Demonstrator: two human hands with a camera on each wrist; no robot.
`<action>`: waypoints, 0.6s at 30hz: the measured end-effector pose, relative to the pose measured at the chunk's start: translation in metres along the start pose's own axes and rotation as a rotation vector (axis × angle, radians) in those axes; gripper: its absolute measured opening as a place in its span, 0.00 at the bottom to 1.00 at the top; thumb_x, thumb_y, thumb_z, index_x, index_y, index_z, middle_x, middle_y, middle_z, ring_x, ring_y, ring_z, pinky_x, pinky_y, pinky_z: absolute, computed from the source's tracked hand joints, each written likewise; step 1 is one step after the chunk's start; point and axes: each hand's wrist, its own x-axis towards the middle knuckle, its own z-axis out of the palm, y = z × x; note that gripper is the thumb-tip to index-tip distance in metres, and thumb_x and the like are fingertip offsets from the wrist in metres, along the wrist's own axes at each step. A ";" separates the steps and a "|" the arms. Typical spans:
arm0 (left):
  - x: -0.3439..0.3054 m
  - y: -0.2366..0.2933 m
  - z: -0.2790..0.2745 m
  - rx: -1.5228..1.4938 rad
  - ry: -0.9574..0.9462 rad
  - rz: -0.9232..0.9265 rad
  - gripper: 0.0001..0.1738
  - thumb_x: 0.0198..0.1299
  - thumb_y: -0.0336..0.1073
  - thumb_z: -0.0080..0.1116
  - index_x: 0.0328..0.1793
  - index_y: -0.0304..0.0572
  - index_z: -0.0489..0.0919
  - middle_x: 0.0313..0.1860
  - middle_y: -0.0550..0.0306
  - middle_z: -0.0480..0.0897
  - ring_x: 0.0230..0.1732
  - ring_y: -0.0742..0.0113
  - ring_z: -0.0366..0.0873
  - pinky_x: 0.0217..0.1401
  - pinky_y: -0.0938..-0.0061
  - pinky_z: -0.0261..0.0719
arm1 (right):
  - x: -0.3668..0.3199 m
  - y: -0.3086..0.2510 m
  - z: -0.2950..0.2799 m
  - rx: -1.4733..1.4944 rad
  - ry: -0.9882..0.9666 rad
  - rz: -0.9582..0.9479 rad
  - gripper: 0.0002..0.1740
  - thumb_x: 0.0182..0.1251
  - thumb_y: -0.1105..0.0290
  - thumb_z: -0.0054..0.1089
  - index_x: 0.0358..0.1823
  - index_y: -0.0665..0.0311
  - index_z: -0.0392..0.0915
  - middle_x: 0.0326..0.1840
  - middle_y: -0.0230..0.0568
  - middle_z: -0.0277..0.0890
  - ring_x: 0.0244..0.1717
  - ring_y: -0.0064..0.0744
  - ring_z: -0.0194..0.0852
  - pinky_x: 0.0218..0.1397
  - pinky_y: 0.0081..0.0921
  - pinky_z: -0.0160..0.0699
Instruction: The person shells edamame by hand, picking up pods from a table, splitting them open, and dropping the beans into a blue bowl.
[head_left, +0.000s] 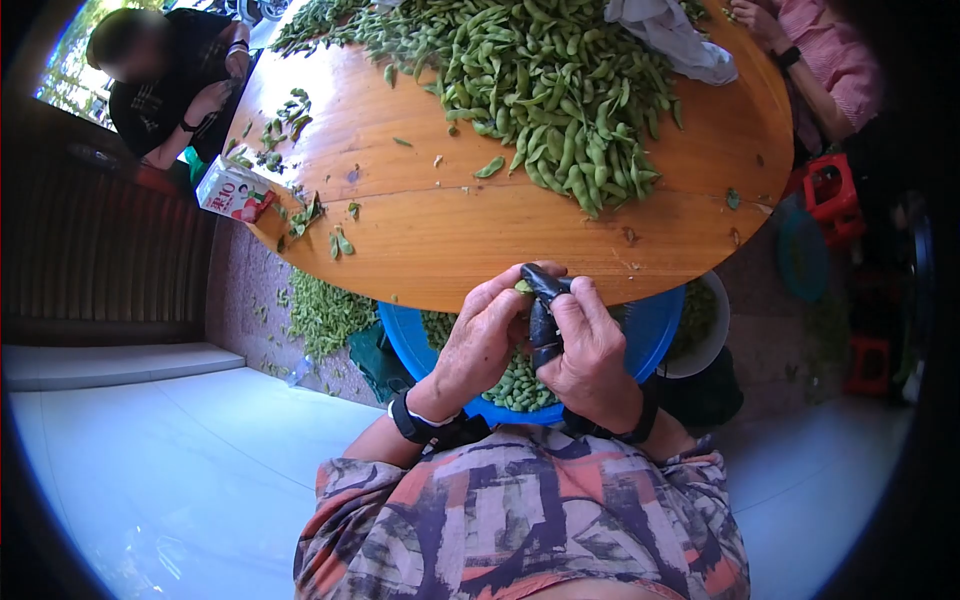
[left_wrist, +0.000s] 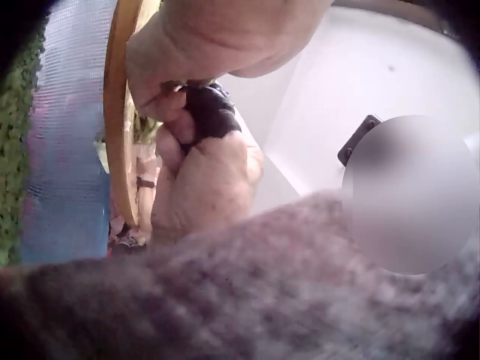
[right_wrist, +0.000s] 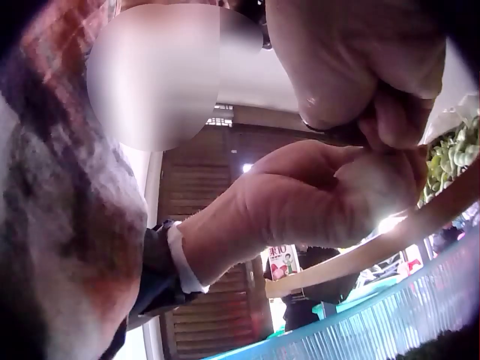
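Over the table's near edge, my left hand [head_left: 478, 345] pinches a small green soybean pod [head_left: 523, 287] at its fingertips. My right hand [head_left: 598, 365] meets it from the other side, with black coverings [head_left: 543, 325] on its fingers and the thumb bent in against them. Most of the pod is hidden by the fingers. Beneath both hands stands a blue basin [head_left: 400, 335] holding shelled green beans [head_left: 520, 385]. In the left wrist view, the black-covered right hand [left_wrist: 214, 169] touches the left fingers. The right wrist view shows the left hand [right_wrist: 315, 191] below the right.
A large heap of soybean pods [head_left: 560, 90] covers the back of the wooden table [head_left: 400, 230]. At its left edge stands a white carton [head_left: 228, 190]. Green husks [head_left: 325, 315] lie on the floor, and a white bowl [head_left: 722, 330] is right of the basin. Two people sit across.
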 end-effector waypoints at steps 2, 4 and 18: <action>-0.001 0.002 0.004 -0.032 0.034 0.004 0.22 0.68 0.31 0.41 0.65 0.29 0.72 0.40 0.58 0.79 0.39 0.73 0.79 0.39 0.80 0.79 | 0.002 0.003 -0.003 0.009 -0.014 -0.003 0.25 0.40 0.83 0.60 0.47 0.73 0.73 0.40 0.56 0.67 0.37 0.57 0.74 0.36 0.42 0.76; -0.003 0.008 0.005 0.090 0.008 -0.010 0.21 0.65 0.29 0.39 0.62 0.30 0.73 0.35 0.60 0.76 0.30 0.74 0.73 0.30 0.81 0.72 | 0.006 0.006 -0.008 0.130 -0.016 0.044 0.25 0.39 0.84 0.60 0.46 0.73 0.74 0.37 0.55 0.68 0.36 0.57 0.75 0.36 0.42 0.76; -0.010 0.011 -0.007 0.865 -0.852 0.174 0.18 0.67 0.33 0.55 0.60 0.31 0.75 0.43 0.46 0.81 0.46 0.51 0.80 0.51 0.64 0.79 | -0.034 0.032 -0.120 0.566 0.148 0.658 0.17 0.52 0.68 0.63 0.41 0.71 0.82 0.23 0.31 0.75 0.19 0.15 0.67 0.22 0.17 0.59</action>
